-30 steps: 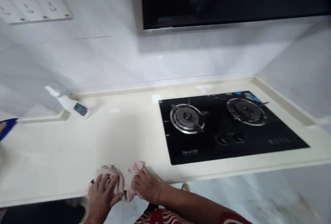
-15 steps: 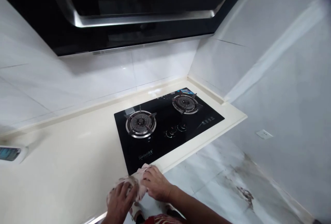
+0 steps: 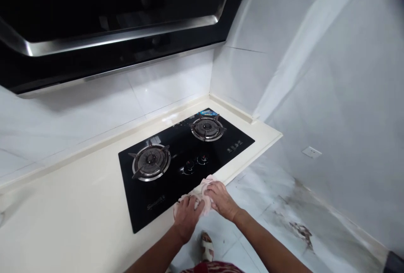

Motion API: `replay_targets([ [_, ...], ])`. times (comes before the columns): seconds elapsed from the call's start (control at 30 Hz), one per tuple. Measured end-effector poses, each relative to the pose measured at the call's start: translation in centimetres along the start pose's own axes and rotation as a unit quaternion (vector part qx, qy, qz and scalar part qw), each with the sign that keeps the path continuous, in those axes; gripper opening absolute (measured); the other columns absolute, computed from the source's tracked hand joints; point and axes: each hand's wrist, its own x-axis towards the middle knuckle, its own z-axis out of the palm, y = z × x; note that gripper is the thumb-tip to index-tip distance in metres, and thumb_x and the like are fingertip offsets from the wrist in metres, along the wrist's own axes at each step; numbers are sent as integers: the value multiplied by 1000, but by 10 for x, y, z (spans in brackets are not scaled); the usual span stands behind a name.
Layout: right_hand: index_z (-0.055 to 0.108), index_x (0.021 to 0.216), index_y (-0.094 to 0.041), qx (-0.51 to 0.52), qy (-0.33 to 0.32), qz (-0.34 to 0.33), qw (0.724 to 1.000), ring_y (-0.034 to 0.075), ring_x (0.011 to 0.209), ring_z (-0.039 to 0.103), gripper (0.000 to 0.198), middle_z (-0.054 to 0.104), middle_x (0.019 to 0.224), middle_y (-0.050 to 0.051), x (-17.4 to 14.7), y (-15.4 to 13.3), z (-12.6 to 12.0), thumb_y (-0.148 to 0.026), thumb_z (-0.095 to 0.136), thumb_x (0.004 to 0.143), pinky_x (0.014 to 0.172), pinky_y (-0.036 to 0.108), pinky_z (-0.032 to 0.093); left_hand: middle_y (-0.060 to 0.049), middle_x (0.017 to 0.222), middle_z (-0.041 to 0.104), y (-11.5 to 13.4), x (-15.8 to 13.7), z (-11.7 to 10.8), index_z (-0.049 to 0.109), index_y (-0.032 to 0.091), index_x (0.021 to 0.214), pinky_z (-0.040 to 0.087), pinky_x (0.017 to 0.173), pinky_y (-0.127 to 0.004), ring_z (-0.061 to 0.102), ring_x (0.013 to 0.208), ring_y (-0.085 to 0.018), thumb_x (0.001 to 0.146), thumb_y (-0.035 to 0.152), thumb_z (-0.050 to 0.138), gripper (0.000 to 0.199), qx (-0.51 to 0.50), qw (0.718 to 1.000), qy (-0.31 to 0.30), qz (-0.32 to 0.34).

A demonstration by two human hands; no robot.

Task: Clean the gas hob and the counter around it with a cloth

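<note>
A pale pink cloth [image 3: 205,209] lies bunched over the front edge of the cream countertop [image 3: 75,210]. My left hand [image 3: 188,214] presses on its left part with the fingers curled over it. On its right end, my right hand [image 3: 222,199] grips the fabric. Just beyond both hands is a black glass gas hob [image 3: 176,184] set into the counter. It has a left burner [image 3: 152,161], a right burner [image 3: 207,128] and two control knobs [image 3: 195,163] near its front middle.
A black range hood [image 3: 126,46] with a silver trim hangs low above the hob. White tiled wall stands behind, and a grey wall with a socket [image 3: 312,152] is at the right. Below, the floor [image 3: 268,222] has brown stains, and a sandalled foot [image 3: 206,245] shows.
Both hands have moved right along the counter's front edge with the cloth. The view has turned somewhat to the right, and the device at the far left has nearly left the picture.
</note>
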Motion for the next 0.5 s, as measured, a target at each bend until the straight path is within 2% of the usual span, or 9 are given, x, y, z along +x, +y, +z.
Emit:
replay_targets([
  [0.1,60,119,-23,-39,10,33,999,27,124,39,50,56,123,8,-4,33,-16,-10,56,71,111,48,25,-10,124,56,20,43,2,59,35,125,44,83,-45,51,107,-30,84,20,64,44,-121,992,-25,-25],
  [0.17,62,117,-23,-41,18,65,997,26,122,41,52,57,121,8,-5,53,-28,-7,54,68,109,46,28,-9,123,56,32,71,1,61,34,121,42,90,-47,50,112,-30,80,17,66,44,-244,968,-36,-53],
  [0.27,63,112,-23,22,90,145,985,24,113,47,49,59,114,8,-5,78,-48,-8,51,66,103,43,37,-9,119,58,46,109,0,59,29,123,42,94,-45,51,115,-29,74,16,69,51,-356,930,-31,-83],
  [0.33,58,119,-21,51,151,202,966,23,104,53,49,59,110,8,-5,91,-62,-12,45,73,94,41,44,-11,118,60,55,130,-3,51,24,130,46,91,-40,56,110,-26,79,19,66,54,-400,910,-17,-107],
  [0.4,45,134,-17,52,192,245,949,21,90,57,52,58,106,9,-4,99,-75,-18,36,83,83,39,49,-12,113,63,61,144,-6,45,19,135,50,84,-36,62,99,-22,89,25,56,48,-451,883,-6,-128],
  [0.47,34,141,-13,60,225,278,932,19,81,58,54,59,102,9,0,102,-84,-24,29,89,76,35,51,-11,109,66,65,150,-9,47,18,134,52,81,-34,65,91,-20,95,31,48,41,-491,860,9,-137],
  [0.5,34,142,-13,62,240,289,925,19,81,59,54,60,101,9,4,101,-87,-28,29,90,76,35,51,-11,109,66,65,151,-10,50,19,131,52,83,-35,65,93,-20,95,33,48,38,-504,852,20,-142],
])
